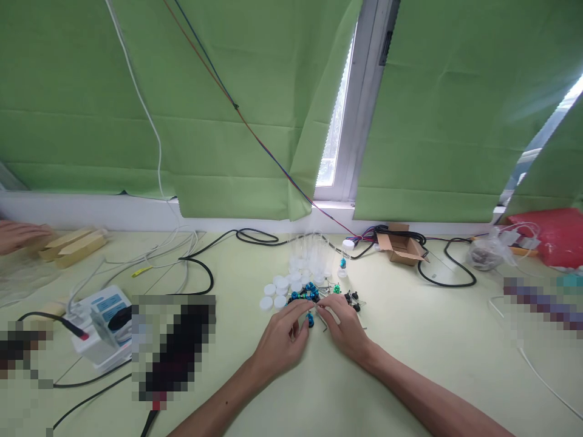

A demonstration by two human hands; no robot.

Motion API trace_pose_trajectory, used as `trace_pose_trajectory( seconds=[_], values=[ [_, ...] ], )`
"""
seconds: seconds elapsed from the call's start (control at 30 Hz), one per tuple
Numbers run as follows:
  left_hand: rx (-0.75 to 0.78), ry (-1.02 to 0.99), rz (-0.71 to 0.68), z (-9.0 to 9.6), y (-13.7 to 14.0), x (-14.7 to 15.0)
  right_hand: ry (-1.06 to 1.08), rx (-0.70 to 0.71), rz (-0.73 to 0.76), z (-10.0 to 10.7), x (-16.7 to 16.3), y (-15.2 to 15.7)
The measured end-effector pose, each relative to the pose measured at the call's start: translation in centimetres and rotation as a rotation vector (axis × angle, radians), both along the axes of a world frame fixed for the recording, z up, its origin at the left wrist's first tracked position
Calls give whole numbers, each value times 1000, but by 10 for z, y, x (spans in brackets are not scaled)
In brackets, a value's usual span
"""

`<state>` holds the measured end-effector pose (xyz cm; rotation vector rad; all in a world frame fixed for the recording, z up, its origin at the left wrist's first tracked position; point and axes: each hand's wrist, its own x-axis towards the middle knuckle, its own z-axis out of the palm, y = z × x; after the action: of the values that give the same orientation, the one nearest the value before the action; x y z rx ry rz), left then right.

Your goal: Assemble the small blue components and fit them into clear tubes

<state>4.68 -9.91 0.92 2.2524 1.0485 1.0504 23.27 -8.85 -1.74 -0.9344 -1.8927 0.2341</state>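
My left hand point(283, 332) is closed, its fingertips pinched around a small blue part point(310, 320) with a dark lower end. My right hand point(344, 323) meets it from the other side, thumb and finger pressed together; what lies between them is too small to make out. Just beyond my fingers is a pile of small blue parts point(311, 290), a green part point(337, 289), black parts point(356, 305) and thin metal pieces. Several round white caps point(269, 291) lie left of the pile. Behind it stand several clear plastic tubes point(321, 252).
A white-capped tube point(343, 262) holding a blue piece stands right of the others. Farther right are a small cardboard box point(401, 247), black cables point(449, 284) and a red bag point(549, 237). At left lie a white power unit point(102, 328) and another person's hand point(22, 236).
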Motion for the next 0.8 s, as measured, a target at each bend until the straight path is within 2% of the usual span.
trace_pose_trajectory(
  seconds=[0.33,0.8],
  values=[
    [4,-33,-23,-1,0,-1,63,79,3,1,-1,-2],
    [8,-37,51,-4,3,-1,58,95,-14,2,0,-1]
  ],
)
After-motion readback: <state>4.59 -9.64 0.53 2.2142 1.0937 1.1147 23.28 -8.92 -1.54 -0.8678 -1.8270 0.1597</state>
